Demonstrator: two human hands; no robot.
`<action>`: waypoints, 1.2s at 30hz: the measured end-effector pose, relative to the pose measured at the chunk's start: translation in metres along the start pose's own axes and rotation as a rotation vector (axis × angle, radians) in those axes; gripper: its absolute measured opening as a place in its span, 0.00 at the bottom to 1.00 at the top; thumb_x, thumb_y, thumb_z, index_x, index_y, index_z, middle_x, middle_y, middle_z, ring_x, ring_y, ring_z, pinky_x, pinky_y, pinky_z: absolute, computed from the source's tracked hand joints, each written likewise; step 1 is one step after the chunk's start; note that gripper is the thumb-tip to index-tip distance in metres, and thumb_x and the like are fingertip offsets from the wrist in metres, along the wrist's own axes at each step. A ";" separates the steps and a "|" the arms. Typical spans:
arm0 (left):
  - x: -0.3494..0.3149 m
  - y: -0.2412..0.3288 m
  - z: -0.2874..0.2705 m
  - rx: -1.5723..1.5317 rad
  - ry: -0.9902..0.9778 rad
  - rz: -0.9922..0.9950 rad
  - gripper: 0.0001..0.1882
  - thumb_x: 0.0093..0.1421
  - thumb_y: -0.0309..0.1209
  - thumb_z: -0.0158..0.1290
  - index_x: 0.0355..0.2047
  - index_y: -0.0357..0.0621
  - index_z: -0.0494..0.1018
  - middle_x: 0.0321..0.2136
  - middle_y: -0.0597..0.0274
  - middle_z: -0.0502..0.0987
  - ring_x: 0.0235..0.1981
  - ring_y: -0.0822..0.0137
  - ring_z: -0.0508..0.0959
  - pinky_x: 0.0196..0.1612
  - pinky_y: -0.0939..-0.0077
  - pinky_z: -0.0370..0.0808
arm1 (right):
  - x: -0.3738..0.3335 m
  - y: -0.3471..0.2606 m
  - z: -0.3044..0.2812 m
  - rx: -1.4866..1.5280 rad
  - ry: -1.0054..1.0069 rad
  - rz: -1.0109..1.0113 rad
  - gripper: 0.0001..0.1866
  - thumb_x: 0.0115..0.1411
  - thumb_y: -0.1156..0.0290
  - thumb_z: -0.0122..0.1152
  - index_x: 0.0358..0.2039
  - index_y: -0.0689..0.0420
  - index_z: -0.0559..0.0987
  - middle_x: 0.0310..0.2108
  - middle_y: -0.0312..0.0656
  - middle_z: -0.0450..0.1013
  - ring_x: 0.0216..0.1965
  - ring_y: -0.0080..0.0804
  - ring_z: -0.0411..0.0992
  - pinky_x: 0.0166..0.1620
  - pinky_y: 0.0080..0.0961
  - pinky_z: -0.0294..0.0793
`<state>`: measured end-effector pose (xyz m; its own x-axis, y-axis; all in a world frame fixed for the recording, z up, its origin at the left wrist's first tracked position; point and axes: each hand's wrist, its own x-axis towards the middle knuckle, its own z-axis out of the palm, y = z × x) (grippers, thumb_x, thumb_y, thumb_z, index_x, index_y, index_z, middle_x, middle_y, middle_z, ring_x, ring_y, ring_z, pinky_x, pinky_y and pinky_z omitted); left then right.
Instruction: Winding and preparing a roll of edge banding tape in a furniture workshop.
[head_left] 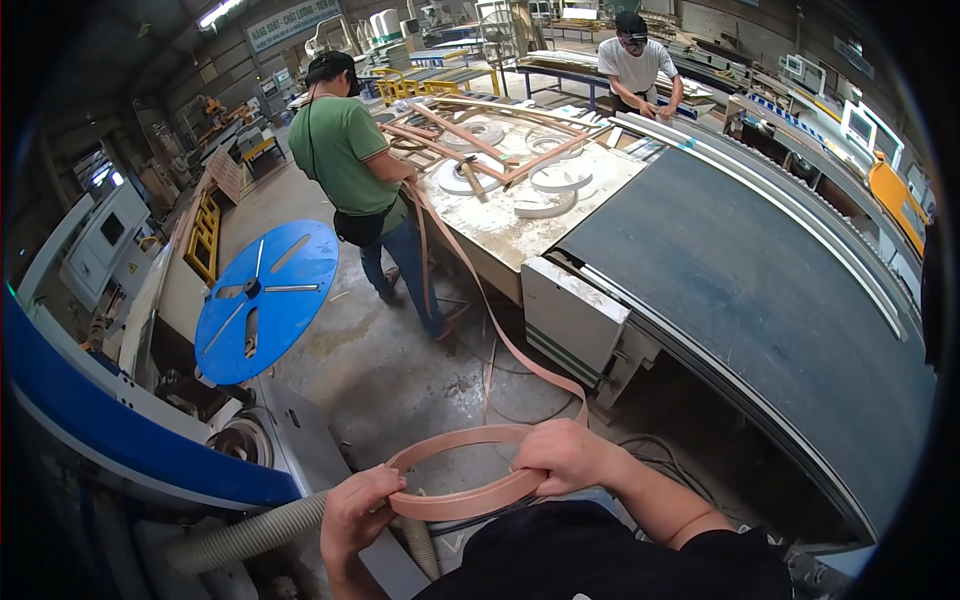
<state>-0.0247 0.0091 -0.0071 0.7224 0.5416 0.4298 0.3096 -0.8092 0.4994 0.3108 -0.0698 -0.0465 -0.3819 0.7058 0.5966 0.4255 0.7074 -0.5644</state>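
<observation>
Spanning left fingers [378,483] to right fingers [538,457]: pink coil [455,505] (sides pinched)

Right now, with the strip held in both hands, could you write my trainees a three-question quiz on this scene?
1. What shape does the strip make between the left hand and the right hand?
2. What colour is the shirt on the nearer co-worker, beside the table?
A) white
B) green
C) red
3. True or false: in the picture, the blue disc is left of the dark conveyor belt.

Key: 1. a loop; 2. B; 3. true.
</observation>
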 end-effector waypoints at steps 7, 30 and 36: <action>0.025 0.033 0.005 -0.121 -0.111 -0.030 0.33 0.42 0.31 0.72 0.51 0.40 0.76 0.51 0.49 0.79 0.55 0.48 0.78 0.61 0.55 0.73 | 0.004 -0.004 0.003 -0.071 -0.062 -0.034 0.17 0.45 0.65 0.73 0.34 0.56 0.80 0.27 0.38 0.76 0.28 0.42 0.76 0.32 0.34 0.74; 0.025 0.027 0.005 -0.196 0.043 0.158 0.34 0.36 0.43 0.78 0.43 0.40 0.79 0.37 0.55 0.81 0.45 0.51 0.81 0.56 0.51 0.74 | 0.005 -0.019 -0.010 0.050 0.091 -0.071 0.10 0.44 0.71 0.72 0.24 0.55 0.76 0.20 0.38 0.70 0.22 0.42 0.71 0.26 0.35 0.68; 0.046 0.036 0.018 0.002 0.088 0.214 0.17 0.45 0.22 0.67 0.38 0.40 0.79 0.34 0.58 0.83 0.37 0.57 0.84 0.49 0.57 0.81 | 0.019 -0.017 -0.017 -0.164 0.019 -0.079 0.16 0.42 0.67 0.71 0.33 0.54 0.78 0.25 0.38 0.73 0.28 0.43 0.74 0.32 0.37 0.72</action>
<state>0.0312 0.0004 0.0170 0.7152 0.3756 0.5894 0.1568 -0.9081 0.3884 0.3101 -0.0692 -0.0155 -0.4049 0.6463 0.6467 0.5233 0.7439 -0.4157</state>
